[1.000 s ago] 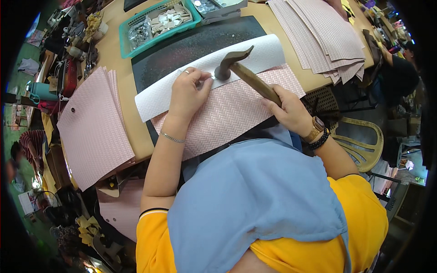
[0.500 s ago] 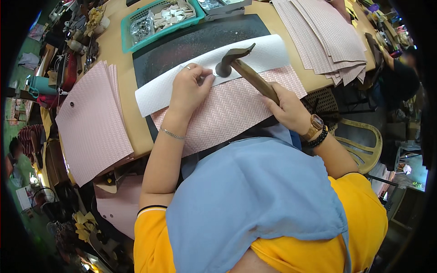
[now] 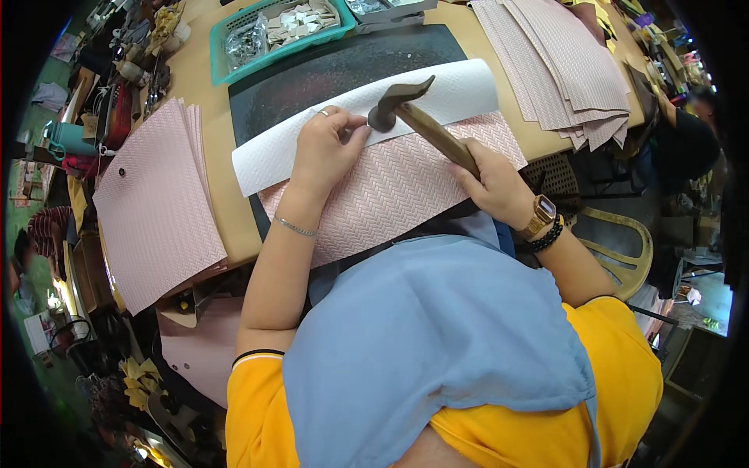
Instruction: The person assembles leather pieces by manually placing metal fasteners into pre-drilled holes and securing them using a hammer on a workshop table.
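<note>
In my right hand [image 3: 493, 183] is the wooden handle of a hammer [image 3: 437, 136]. The hammer's round face hangs low over the folded-back white side of a pink herringbone-patterned sheet [image 3: 382, 195], right beside my left fingertips. Whether it touches the sheet I cannot tell. My left hand [image 3: 329, 152] is closed in a pinch at the edge of the white flap [image 3: 269, 160]. A tiny pale piece shows at the fingertips, too small to name. Under the sheet lies a dark, worn board [image 3: 335, 74].
A teal basket [image 3: 345, 31] of small pale pieces and a clear bag stands at the back. Stacks of pink patterned sheets lie at left [image 3: 152, 210] and right [image 3: 562, 66]. At right are a plastic chair [image 3: 636, 242] and another person's dark sleeve [image 3: 686, 148].
Both hands and the hammer hold almost the same place. The whole view has shifted very slightly.
</note>
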Demonstrator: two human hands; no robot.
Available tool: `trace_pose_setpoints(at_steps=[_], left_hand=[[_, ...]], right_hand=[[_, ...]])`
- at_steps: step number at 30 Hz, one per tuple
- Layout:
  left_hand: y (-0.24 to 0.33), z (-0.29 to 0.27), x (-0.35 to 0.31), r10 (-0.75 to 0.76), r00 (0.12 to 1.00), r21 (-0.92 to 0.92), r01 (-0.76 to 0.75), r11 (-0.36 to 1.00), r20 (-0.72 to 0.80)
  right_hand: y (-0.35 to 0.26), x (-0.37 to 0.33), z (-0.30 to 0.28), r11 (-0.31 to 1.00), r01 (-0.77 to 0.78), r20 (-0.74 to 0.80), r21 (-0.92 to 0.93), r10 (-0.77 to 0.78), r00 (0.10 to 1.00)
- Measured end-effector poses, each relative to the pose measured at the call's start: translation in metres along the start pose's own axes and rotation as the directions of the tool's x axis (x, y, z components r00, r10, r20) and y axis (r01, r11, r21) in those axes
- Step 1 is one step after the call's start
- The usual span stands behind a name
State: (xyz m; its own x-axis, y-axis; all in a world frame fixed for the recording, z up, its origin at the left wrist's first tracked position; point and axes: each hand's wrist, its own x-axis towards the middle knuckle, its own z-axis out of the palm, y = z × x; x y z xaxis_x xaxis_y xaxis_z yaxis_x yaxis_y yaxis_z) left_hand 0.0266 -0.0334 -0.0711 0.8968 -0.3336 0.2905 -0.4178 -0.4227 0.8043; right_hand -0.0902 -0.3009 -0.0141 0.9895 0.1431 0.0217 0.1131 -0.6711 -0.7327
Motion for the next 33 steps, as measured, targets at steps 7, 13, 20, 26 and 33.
trace_pose_setpoints(at_steps=[7, 13, 20, 26, 33], left_hand=[[0.005, 0.0, 0.001, 0.005, 1.0, 0.004, -0.005, 1.0, -0.01], [0.001, 0.0, 0.0, 0.011, 1.0, 0.016, -0.011, 1.0, -0.003], [0.001, -0.004, -0.001, 0.027, 0.999, 0.009, -0.027, 1.0, 0.025], [0.003, -0.004, -0.002, -0.031, 0.999, -0.05, 0.031, 0.998, 0.014], [0.0, -0.003, -0.002, 0.015, 0.999, 0.01, -0.015, 1.0, -0.042]], right_hand=[[-0.003, 0.003, -0.004, 0.997, 0.026, 0.003, -0.075, -0.026, 1.0], [-0.011, 0.004, -0.007, 0.992, 0.048, 0.008, -0.113, -0.047, 0.999], [-0.023, 0.016, -0.03, 0.897, 0.223, 0.021, -0.383, -0.233, 0.972], [-0.052, 0.029, -0.028, 0.857, 0.288, 0.081, -0.428, -0.281, 0.956], [-0.064, 0.041, -0.05, 0.811, 0.308, 0.184, -0.498, -0.248, 0.951]])
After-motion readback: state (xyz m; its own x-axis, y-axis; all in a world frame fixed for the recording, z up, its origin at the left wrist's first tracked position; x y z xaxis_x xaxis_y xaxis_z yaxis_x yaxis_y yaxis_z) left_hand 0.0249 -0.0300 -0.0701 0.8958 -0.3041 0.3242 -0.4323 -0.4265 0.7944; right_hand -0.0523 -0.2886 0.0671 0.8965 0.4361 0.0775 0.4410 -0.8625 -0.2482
